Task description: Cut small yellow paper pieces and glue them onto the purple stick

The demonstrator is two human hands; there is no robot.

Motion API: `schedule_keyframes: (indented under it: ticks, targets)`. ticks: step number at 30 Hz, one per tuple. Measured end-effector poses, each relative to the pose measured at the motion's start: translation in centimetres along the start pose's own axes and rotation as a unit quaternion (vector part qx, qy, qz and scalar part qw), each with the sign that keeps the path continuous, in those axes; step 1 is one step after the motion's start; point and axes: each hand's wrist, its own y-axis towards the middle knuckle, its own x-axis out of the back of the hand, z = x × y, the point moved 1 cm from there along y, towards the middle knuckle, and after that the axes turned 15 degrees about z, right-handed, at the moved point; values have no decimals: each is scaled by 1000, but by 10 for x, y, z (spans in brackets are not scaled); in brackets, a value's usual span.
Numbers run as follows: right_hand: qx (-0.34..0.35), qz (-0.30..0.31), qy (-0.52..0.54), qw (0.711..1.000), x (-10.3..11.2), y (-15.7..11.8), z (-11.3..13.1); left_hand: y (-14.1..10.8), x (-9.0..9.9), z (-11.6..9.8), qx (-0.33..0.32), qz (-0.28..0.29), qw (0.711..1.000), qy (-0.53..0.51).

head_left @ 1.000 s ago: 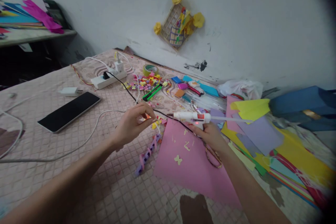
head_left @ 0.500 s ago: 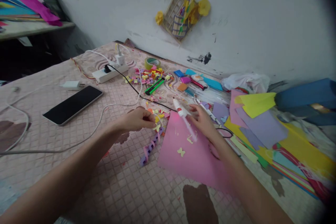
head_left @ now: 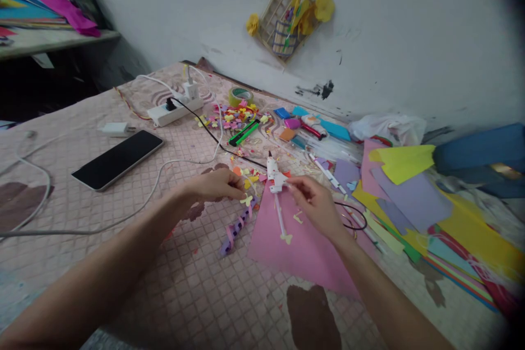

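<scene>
My left hand point(head_left: 225, 185) is closed in a pinch, with a small pale yellow paper butterfly point(head_left: 246, 200) at its fingertips. Just below it lies a purple dotted strip point(head_left: 237, 229) with a pink ribbon coiled around it. My right hand point(head_left: 310, 199) pinches the handle of a white hot glue gun point(head_left: 275, 175). The gun's nozzle points away from me, and a clear glue stick point(head_left: 280, 217) sticks out of its back over a pink paper sheet point(head_left: 270, 254). Another butterfly cutout point(head_left: 287, 239) shows at the stick's end.
A black phone point(head_left: 118, 159) and a white power strip point(head_left: 174, 112) with trailing cables are on the left. Behind my hands lie a green cutter point(head_left: 244, 132), tape point(head_left: 240, 96) and a heap of paper cutouts point(head_left: 233, 116). Coloured paper sheets point(head_left: 414, 197) cover the right side.
The glue gun has shifted slightly left and swung more upright, its stick now pointing toward me. My right hand has moved with it. My left hand stays almost in place.
</scene>
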Motion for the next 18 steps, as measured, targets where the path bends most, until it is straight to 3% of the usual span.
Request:
schedule_keyframes:
  ticks: [3, 6, 14, 18]
  targets:
    - [-42, 94, 92, 990, -21, -6, 16, 1, -1, -1, 2, -11, 1000, 24]
    - [-74, 141, 152, 975, -40, -10, 22, 3, -1, -1, -14, -12, 998, 54]
    - [-125, 177, 234, 948, -67, -7, 20, 4, -2, -2, -13, -12, 997, 81]
    - [-112, 165, 232, 952, -75, -4, 19, 8, -4, 0, -17, -16, 996, 88]
